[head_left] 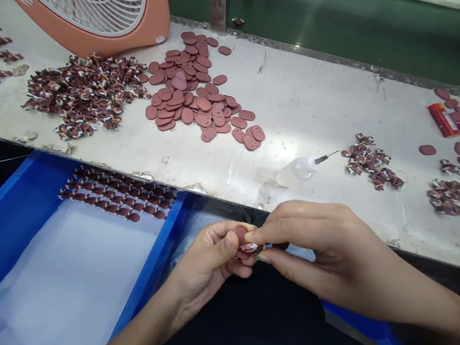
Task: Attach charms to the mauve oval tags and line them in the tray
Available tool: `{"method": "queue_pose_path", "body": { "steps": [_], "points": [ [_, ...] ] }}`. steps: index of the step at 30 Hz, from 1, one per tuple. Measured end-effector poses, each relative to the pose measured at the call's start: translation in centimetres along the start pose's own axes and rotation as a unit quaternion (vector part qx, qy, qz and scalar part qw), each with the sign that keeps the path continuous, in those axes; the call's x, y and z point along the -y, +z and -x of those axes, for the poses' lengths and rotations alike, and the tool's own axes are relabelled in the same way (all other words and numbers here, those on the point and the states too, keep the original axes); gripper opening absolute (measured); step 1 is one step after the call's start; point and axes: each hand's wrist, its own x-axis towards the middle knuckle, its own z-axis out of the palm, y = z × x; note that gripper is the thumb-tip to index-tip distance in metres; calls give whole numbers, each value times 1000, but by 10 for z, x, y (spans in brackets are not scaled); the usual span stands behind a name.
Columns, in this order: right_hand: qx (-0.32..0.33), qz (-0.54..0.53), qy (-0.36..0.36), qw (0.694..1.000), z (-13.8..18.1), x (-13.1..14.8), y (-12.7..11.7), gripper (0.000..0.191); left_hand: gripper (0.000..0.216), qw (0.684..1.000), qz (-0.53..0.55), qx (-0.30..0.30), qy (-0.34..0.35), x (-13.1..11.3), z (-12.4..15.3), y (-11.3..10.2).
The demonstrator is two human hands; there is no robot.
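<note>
the left hand [210, 256] is closed, thumb and fingers gripping a brown oval disc [240, 233]. the disc's long axis appears to run roughly up and down the view. a small figure [249, 248] lies against the disc's lower part, between both hands' fingertips. the right hand [325, 250] pinches the figure from the right, between thumb and forefinger. beyond, a needle-tipped bottle [296, 170] rests on the bench [320, 105]; a blue tray [0, 218] stands at left.

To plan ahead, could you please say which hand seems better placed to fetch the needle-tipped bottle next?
Probably the right hand: it is nearer the needle-tipped bottle, while the left hand supports the reddish oval disc.
</note>
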Motion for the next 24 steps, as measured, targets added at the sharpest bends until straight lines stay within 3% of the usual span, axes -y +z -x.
{"method": "queue_pose_path", "body": {
  "steps": [3, 6, 8, 11, 13, 15, 17, 24],
  "points": [
    [-8, -5, -10, 1000, -1, 0, -1, 20, 35, 1000, -15, 16, 5, -3, -2, -3],
    [-35, 6, -27, 999, -1, -2, 2, 21, 56, 999, -41, 34, 12, -7, -4, -8],
    [-81, 44, -39, 995, -2, -6, 9, 20, 64, 997, -52, -10, 58, -8, -4, -10],
    [-175, 165, -55, 969, -7, -13, 25, 17, 43, 965, -71, -145, 205, -6, -3, -8],
    [-229, 262, -76, 935, -12, -18, 38, 15, 32, 940, -99, -186, 268, -2, -4, -4],
    [-260, 326, -99, 904, -18, -21, 49, 16, 28, 931, -130, -183, 288, 2, -7, 0],
    [-268, 345, -112, 892, -22, -23, 56, 18, 26, 926, -145, -176, 302, 4, -11, 1],
    [-269, 301, -98, 910, -28, -29, 66, 20, 21, 919, -131, -212, 307, 2, -15, -1]
  ]
}}
